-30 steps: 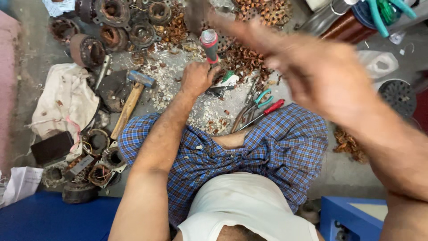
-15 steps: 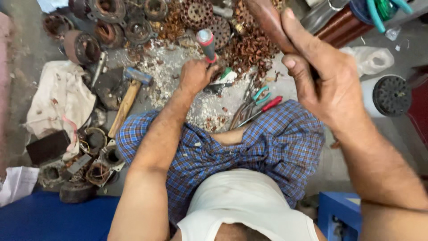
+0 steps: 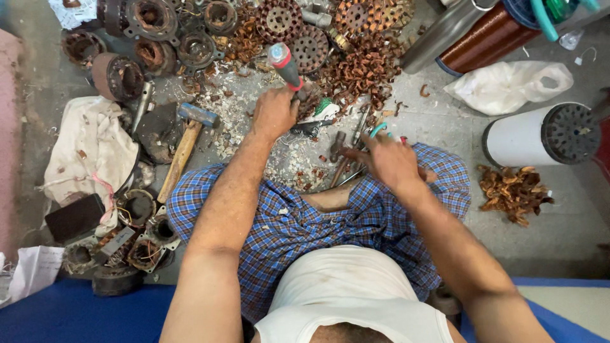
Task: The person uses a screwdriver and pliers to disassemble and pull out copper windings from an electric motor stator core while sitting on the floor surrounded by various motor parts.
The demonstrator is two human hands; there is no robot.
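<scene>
1. Since the earlier frames, the right hand (image 3: 389, 162) has dropped from head height, where it gripped a brown handle, to the floor just in front of the knees; the left hand (image 3: 274, 113) has stayed where it was.
2. Checked blue cloth (image 3: 305, 222) over the seated person's lap, filling the middle of the view, with the concrete floor (image 3: 445, 127) beyond it.
3. White cylinder (image 3: 540, 134) with a dark slotted end, lying on its side at far right, well apart from both hands.
4. Copper wire spool (image 3: 486, 38), upper right, beside a grey tube.
5. Pale cloth (image 3: 89, 149) at left, near a dark flat block.
6. Motor stators (image 3: 121, 76), several, rusty and round, ranged along the upper left; more lie at lower left with wire ends showing.
7. Hammer (image 3: 184, 149) with wooden handle and blue-grey head, lying on the floor left of the left arm, untouched.
8. Heap of copper wire scraps (image 3: 365, 70) just beyond the hands; a smaller brown heap lies at right below the cylinder.
9. Left hand, closed in a fist round the screwdriver (image 3: 286, 63), whose red-and-grey handle stands tilted above the knuckles; its tip is hidden.
10. Right hand, fingers curled down over a cluster of hand tools (image 3: 356, 149), touching them; whether it has one gripped cannot be told. A teal-handled pair pokes out just beyond the fingers.
</scene>
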